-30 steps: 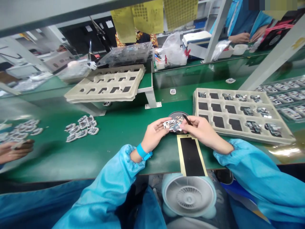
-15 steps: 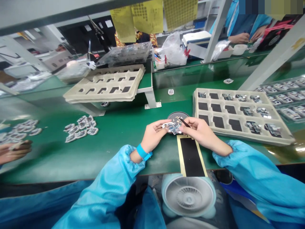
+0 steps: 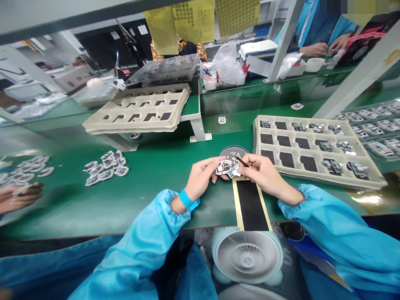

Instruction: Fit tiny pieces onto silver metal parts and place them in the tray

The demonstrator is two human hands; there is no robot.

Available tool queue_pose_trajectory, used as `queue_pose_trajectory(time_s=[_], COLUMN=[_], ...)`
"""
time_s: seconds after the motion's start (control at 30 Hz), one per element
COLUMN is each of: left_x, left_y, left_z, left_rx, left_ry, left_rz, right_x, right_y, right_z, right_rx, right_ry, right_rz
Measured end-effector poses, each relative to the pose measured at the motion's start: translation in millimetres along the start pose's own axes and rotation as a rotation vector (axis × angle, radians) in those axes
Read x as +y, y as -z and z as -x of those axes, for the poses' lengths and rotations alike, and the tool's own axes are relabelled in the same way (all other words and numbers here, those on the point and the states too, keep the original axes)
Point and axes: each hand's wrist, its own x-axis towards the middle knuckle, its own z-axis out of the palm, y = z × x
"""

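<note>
My left hand, with a blue band at the wrist, pinches a small white-framed electronic part between thumb and fingers. At its right end a bluish circuit board meets my right thumb; whether the two are joined I cannot tell. My right hand is closed round dark tweezers, their tip pointing left and up. Just behind the hands lies a round grey dish with small light-coloured bits in it. A black pad with a yellow border lies in front of my hands.
At right stands a cream tray with boards in some pockets. Another cream tray rests on a raised shelf. White-framed parts lie in a cluster at left, beside a co-worker's hand. A fan is below the table edge.
The white-framed part has been turned, so more of its face shows between my hands. My left fingers have shifted underneath it; the tweezers stay in my right hand.
</note>
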Motion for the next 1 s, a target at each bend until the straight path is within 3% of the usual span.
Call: queue_pose_trajectory(time_s=[0.1,0.5,0.73,1.0], left_x=[-1.5,-2.2,-4.1,-7.7], left_y=[1.0,-8.6,-10.3,-11.2], left_z=[0.2,5.0,7.7,10.0], left_rx=[-0.020,-0.038,-0.042,-0.037], left_ry=[-0.033,-0.141,-0.132,-0.140], left_rz=[0.085,0.015,-0.020,-0.059], right_x=[2.3,-3.2,0.7,2.6], right_y=[-1.4,-1.4,-3.4,-3.3], right_z=[0.1,1.5,-1.2,-0.9], right_rx=[-0.009,-0.088,0.019,0.057], right_ry=[0.005,-0.066,-0.049,-0.034], right_rz=[0.018,0.056,0.098,0.114])
